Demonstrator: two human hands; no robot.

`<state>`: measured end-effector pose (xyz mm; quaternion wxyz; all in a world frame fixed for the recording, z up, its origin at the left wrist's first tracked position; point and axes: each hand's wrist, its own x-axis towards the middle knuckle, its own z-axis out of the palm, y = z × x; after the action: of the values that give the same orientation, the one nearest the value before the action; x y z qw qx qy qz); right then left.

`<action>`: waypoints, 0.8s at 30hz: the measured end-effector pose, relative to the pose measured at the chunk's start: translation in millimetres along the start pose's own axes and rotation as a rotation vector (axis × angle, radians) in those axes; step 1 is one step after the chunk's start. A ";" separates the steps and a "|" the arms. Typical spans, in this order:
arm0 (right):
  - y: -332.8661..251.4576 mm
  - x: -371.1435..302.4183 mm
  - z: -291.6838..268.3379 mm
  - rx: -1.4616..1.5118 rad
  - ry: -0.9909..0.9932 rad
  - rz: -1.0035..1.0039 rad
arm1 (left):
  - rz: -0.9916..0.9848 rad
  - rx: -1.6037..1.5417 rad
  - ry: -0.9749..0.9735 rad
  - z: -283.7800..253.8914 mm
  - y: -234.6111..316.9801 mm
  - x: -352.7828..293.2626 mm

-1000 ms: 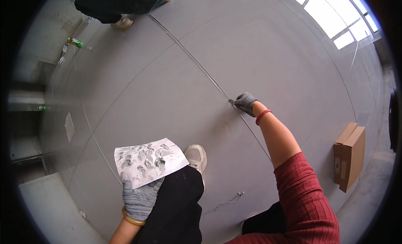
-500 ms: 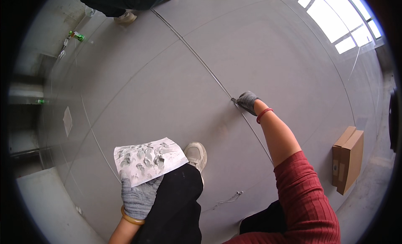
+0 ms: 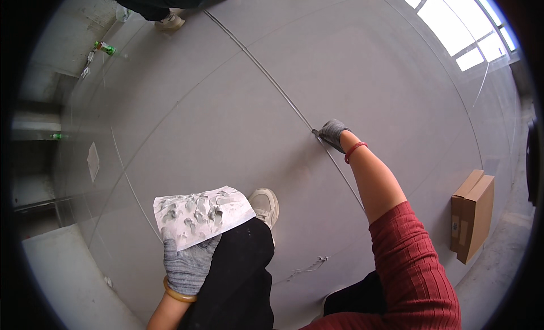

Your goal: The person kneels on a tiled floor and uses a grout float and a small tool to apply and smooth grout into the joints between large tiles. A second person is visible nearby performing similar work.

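My left hand (image 3: 190, 265), in a grey knit glove, rests by my left knee. It grips the lower edge of a white paper sheet (image 3: 195, 214), which carries many smears of grey paste. Out ahead, my right hand (image 3: 334, 134) wears a matching glove and is closed round a small dark scraper (image 3: 315, 132). The scraper's tip meets the long seam (image 3: 277, 87) between grey floor tiles (image 3: 362, 75). Beyond the scraper the seam shows double lines along its sides; nearer me it looks like a single thin line. My fingers hide most of the tool.
A brown cardboard box (image 3: 473, 219) stands at the right. Another person's shoe (image 3: 170, 22) and dark trouser legs show at the far left. A green-labelled bottle (image 3: 105, 47) lies near the left wall. Some grey paste scraps (image 3: 320, 262) lie near my feet, and a white sheet (image 3: 93, 161) farther left.
My right hand and the scraper have shifted very slightly farther along the seam, away from me. The left hand with the paper stays almost where it was.
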<state>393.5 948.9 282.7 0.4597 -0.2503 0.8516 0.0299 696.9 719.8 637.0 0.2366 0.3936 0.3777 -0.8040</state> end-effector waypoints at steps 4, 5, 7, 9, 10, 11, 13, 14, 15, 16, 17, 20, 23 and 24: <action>-2.8 -3.4 -4.1 -0.107 0.031 -0.090 | -0.051 -0.016 -0.062 -5.0 3.2 1.3; -1.6 -2.0 -2.5 -0.167 0.025 -0.132 | 0.012 0.106 -0.080 -6.7 4.3 1.5; 2.6 2.2 3.2 -0.195 0.012 -0.144 | -0.037 0.216 -0.206 -9.9 5.8 3.5; 8.4 5.0 10.3 -0.157 -0.021 -0.085 | 0.019 0.321 -0.197 -11.1 6.0 4.4; 11.1 5.3 13.5 -0.068 -0.005 -0.092 | -0.029 0.231 -0.195 -10.8 5.6 4.3; 13.9 4.0 16.2 -0.007 -0.002 -0.100 | 0.001 0.202 -0.141 -10.7 5.3 4.2; 17.2 -2.3 20.1 0.128 -0.001 -0.059 | -0.068 0.064 -0.119 -9.8 5.1 3.7; 17.3 -7.0 21.1 0.203 0.001 -0.009 | -0.007 0.064 -0.042 -9.9 6.1 3.3; 16.5 -13.4 21.9 0.243 0.006 0.021 | 0.015 0.149 -0.043 -10.2 6.4 4.2; 14.8 -20.3 22.5 0.283 0.013 0.051 | 0.017 0.215 -0.067 -11.6 8.9 4.5; 13.5 -28.1 21.8 0.286 0.022 0.058 | 0.021 0.280 -0.091 -12.7 10.2 5.6; 9.4 -54.4 20.4 0.346 0.017 0.125 | 0.038 0.619 -0.221 -18.9 18.7 8.2; 8.0 -80.5 21.4 0.482 0.024 0.220 | 0.124 1.159 -0.309 -22.5 25.6 10.3; 8.6 -88.5 22.1 0.536 0.016 0.249 | 0.118 1.190 -0.322 -22.4 25.7 10.4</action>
<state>446.6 997.9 339.1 0.4955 -0.0140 0.8568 -0.1419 718.4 721.2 608.7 0.0747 0.3519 -0.1986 -0.9117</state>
